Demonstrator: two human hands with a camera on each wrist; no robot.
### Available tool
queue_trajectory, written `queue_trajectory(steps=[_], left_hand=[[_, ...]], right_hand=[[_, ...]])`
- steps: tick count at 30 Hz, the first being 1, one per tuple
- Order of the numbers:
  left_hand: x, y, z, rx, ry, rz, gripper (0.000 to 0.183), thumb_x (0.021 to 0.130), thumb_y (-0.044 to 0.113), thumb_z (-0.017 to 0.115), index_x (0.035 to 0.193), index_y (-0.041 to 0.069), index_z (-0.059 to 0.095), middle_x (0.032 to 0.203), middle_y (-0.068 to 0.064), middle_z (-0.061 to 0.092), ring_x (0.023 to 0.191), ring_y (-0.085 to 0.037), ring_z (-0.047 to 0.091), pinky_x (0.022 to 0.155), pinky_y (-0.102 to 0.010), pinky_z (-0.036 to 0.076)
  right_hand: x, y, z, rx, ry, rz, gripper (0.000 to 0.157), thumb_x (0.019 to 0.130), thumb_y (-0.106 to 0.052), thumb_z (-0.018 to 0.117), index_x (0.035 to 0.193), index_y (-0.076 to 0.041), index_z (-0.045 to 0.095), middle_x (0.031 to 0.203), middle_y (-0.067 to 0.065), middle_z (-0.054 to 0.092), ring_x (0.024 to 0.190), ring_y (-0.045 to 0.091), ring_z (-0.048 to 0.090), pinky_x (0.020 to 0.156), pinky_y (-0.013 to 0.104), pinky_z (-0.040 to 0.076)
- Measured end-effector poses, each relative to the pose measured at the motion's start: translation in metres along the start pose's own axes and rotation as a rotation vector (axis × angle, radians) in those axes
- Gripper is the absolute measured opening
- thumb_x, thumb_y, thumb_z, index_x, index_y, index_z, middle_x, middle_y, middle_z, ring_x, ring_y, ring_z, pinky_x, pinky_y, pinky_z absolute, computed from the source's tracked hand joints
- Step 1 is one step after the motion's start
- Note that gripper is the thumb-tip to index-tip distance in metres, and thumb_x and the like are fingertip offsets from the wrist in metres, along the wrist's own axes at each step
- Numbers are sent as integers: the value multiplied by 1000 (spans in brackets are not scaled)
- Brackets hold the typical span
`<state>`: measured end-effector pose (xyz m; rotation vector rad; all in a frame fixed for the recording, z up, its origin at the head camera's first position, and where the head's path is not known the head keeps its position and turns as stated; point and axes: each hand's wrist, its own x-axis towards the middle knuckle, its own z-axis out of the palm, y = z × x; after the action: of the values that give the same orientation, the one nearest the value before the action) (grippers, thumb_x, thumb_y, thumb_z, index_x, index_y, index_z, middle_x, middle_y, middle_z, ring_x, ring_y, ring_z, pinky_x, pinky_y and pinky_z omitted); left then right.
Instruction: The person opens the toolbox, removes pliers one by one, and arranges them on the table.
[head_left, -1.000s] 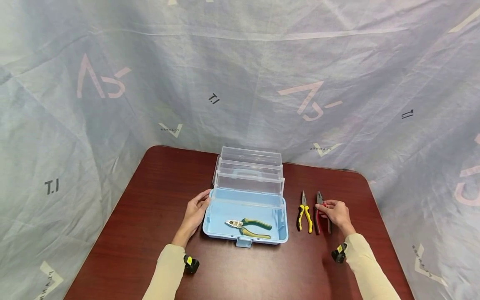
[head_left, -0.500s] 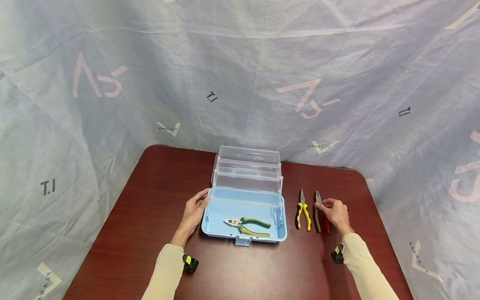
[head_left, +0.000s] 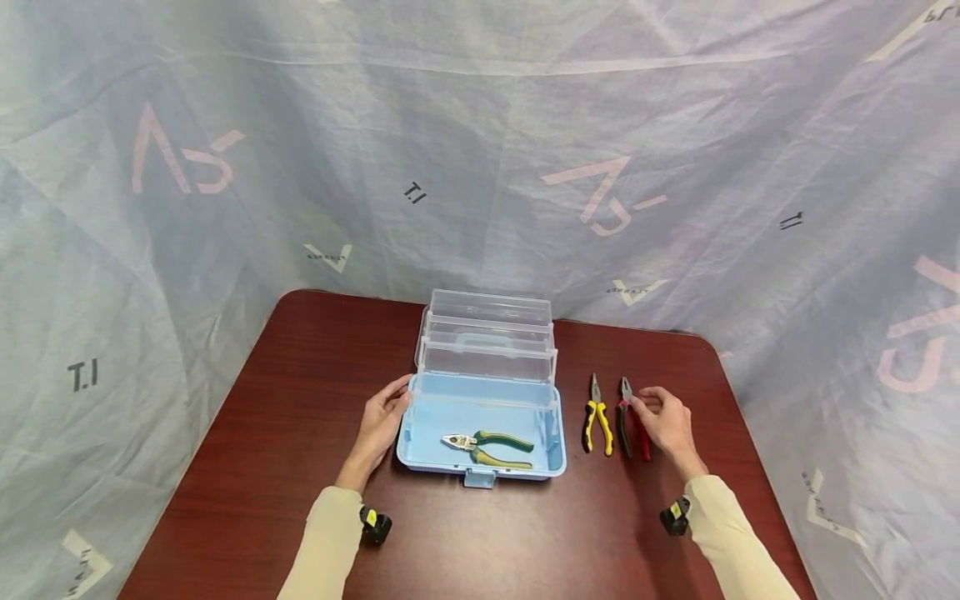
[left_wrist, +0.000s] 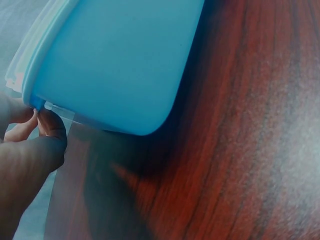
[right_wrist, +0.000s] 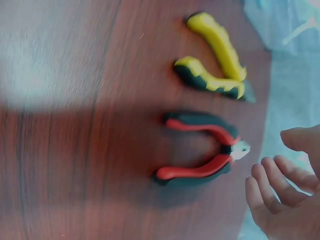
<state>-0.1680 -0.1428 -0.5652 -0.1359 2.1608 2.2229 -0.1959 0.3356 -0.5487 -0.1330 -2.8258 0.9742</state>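
My left hand [head_left: 378, 427] pinches the rear left rim of an open light-blue toolbox [head_left: 480, 472]; in the left wrist view, thumb and fingers close on the lip of its blue wall [left_wrist: 125, 65]. Combination pliers [head_left: 465, 442] with green-and-yellow handles lie inside. To the right of the box, yellow-and-black long-nose pliers [head_left: 596, 407] lie on the table, jaws pointing away. Beside them rest red-and-black pliers [right_wrist: 200, 172], handles spread. My right hand [head_left: 667, 423] hovers just right of these; in the right wrist view its thumb and fingers are spread apart, holding nothing.
Clear plastic tiered trays [head_left: 491, 337] stand raised at the back of the toolbox, with the lid behind. The dark red wooden table [head_left: 480, 542] ends at a grey printed cloth [head_left: 480, 167] at the back and sides. A latch [head_left: 480, 478] hangs at the box front.
The red-and-black pliers turned in my right hand's fingers and now lie on the table, released. My left hand keeps its hold on the toolbox. The head view shifts slightly.
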Motion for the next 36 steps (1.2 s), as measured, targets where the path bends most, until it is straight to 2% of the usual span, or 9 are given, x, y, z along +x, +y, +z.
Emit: queue_trajectory(steps=[4, 10, 13, 18, 23, 28, 33, 36], left_hand=[[0, 0, -3, -23, -1, -2, 41, 97, 6, 52, 137, 0, 47, 131, -21, 47, 114, -28, 49, 83, -15, 44], [1, -2, -4, -36, 3, 5, 40, 97, 5, 52, 137, -1, 48, 131, -22, 46, 114, -30, 48, 82, -13, 44], [1, -3, -4, -33, 9, 9, 40, 97, 5, 52, 136, -1, 48, 131, -22, 46, 113, -28, 49, 83, -13, 44], [1, -4, -4, -37, 7, 7, 40, 97, 6, 53, 136, 0, 49, 131, -21, 47, 111, -24, 49, 83, -14, 44], [0, -4, -5, -31, 5, 4, 40, 97, 7, 52, 136, 1, 49, 130, -20, 47, 109, -22, 50, 83, -14, 44], [1, -4, -4, -40, 1, 4, 39, 97, 7, 52, 136, 1, 49, 130, -20, 47, 108, -21, 50, 83, -14, 44], [1, -3, -3, -42, -7, 5, 40, 97, 6, 52, 137, 0, 48, 131, -21, 46, 110, -22, 50, 83, -15, 44], [1, -2, -2, -41, -13, 4, 40, 97, 5, 52, 137, -1, 48, 132, -22, 46, 111, -24, 49, 84, -15, 44]], right_hand=[[-4, -16, 0, 24, 25, -55, 30, 93, -25, 62, 111, -2, 64, 99, 14, 68, 88, 27, 66, 75, 42, 52], [-12, -42, 3, 79, 37, -139, 25, 92, -24, 64, 111, -7, 64, 99, 9, 68, 89, 23, 65, 72, 21, 50], [-16, -53, 7, 116, 37, -180, 23, 91, -21, 65, 111, -9, 64, 100, 7, 68, 88, 21, 66, 71, 16, 49], [-24, -69, 14, 167, 41, -241, 20, 89, -17, 67, 108, -10, 65, 97, 5, 68, 84, 19, 66, 70, 23, 50], [-31, -85, 23, 175, 37, -315, 19, 89, -16, 67, 108, -10, 65, 99, 5, 67, 86, 19, 64, 72, 30, 50], [-38, -98, 33, 187, 26, -353, 18, 88, -14, 68, 106, -13, 65, 98, 2, 68, 87, 15, 64, 75, 35, 51], [-45, -108, 43, 210, 8, -396, 19, 88, -12, 69, 106, -8, 66, 96, 2, 67, 84, 15, 63, 72, 31, 51], [-49, -114, 49, 239, -10, -423, 21, 88, -12, 68, 107, -3, 65, 97, 4, 67, 84, 18, 63, 71, 36, 52]])
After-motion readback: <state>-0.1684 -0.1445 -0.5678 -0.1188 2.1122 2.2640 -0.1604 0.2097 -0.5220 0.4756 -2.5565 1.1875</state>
